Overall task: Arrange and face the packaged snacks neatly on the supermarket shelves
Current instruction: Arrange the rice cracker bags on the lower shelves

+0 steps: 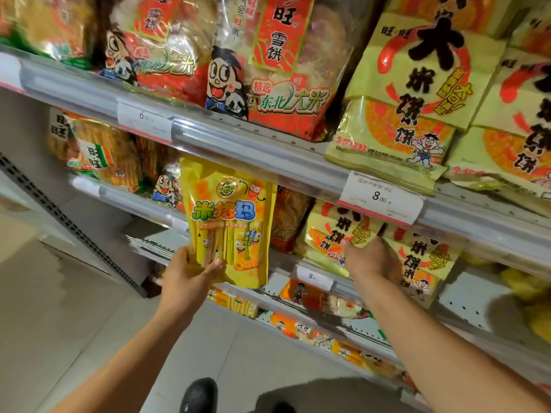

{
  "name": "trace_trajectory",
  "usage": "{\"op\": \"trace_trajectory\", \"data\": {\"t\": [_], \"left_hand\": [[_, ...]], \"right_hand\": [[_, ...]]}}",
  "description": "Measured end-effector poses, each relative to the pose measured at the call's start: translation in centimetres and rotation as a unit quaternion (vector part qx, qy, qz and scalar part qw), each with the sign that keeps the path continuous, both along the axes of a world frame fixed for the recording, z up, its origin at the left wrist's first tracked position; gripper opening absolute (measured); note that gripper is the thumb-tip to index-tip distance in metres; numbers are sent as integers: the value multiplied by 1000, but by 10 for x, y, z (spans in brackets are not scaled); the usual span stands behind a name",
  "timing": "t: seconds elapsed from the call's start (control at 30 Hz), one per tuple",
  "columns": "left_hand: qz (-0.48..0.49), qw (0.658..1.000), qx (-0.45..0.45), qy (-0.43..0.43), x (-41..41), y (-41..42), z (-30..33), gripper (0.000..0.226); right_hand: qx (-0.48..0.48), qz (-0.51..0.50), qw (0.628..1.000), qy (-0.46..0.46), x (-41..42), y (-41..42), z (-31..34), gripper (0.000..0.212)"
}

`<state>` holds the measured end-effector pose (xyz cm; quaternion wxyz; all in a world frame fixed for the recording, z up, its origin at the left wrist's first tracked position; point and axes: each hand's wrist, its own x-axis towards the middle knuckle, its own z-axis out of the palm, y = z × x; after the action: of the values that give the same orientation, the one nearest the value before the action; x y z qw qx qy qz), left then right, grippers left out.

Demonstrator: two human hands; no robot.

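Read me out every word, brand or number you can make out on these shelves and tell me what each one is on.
"米格玛": yellow bag held by the left hand.
"旺旺 雪饼" and "东北大米": red bag, top shelf.
"大米饼": pale yellow bag, top shelf.
"8.00": price tag.
"6": price tag; remainder blurred.
"8": lower tag; remainder blurred.
Bottom-shelf packs: unreadable.

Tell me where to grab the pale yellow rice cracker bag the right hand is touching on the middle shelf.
Probably take the rice cracker bag by its lower front edge, coming straight in from the aisle. It stands upright facing out, the shelf rail above covers its top, and more bags crowd its sides. The right hand already rests on its front; the left hand is busy holding the yellow snack pouch.
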<state>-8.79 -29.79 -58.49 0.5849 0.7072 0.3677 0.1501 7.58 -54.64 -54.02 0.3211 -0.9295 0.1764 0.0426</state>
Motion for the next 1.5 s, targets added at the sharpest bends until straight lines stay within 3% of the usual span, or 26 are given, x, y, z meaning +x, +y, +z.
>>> {"op": "trace_trajectory", "data": {"t": [0.2, 0.47, 0.7, 0.77, 0.87, 0.93, 1.0, 1.1, 1.23, 1.37, 1.5], "left_hand": [[-107, 994, -16, 5, 6, 34, -1, 29], [-190, 982, -12, 5, -1, 71, 4, 35], [-216, 976, -12, -11, 3, 74, 9, 31], [-225, 974, -15, -9, 5, 72, 8, 31], [-237, 971, -20, -6, 8, 67, 9, 30], [-243, 970, -17, -7, 11, 60, 10, 29], [-262, 965, -2, -3, 15, 51, 12, 29], [-308, 951, 13, 1, 16, 31, 12, 33], [-396, 918, 24, 8, 12, 0, 6, 36], [-465, 884, -34, 24, 13, -32, 2, 45], [-524, 851, -21, 35, 19, -72, 4, 38]], "right_hand": [[-44, 1, 998, 50, -8, 15, 12, 72], [-113, 3, 991, 70, -8, 21, 13, 50], [-93, -21, 995, 21, -29, 35, -8, 70], [-73, -9, 997, 1, -44, 38, -7, 75], [-43, 24, 996, -78, -70, 46, -5, 64], [56, 71, 991, -95, -90, 52, -4, 55], [224, 95, 969, -38, -113, 64, 3, 46], [356, 70, 932, 6, -133, 73, 1, 60], [340, 41, 938, -49, -152, 56, -13, 43], [325, 22, 944, -57, -171, 9, -21, 43], [303, -4, 951, -60, -185, -45, -27, 44]]}}
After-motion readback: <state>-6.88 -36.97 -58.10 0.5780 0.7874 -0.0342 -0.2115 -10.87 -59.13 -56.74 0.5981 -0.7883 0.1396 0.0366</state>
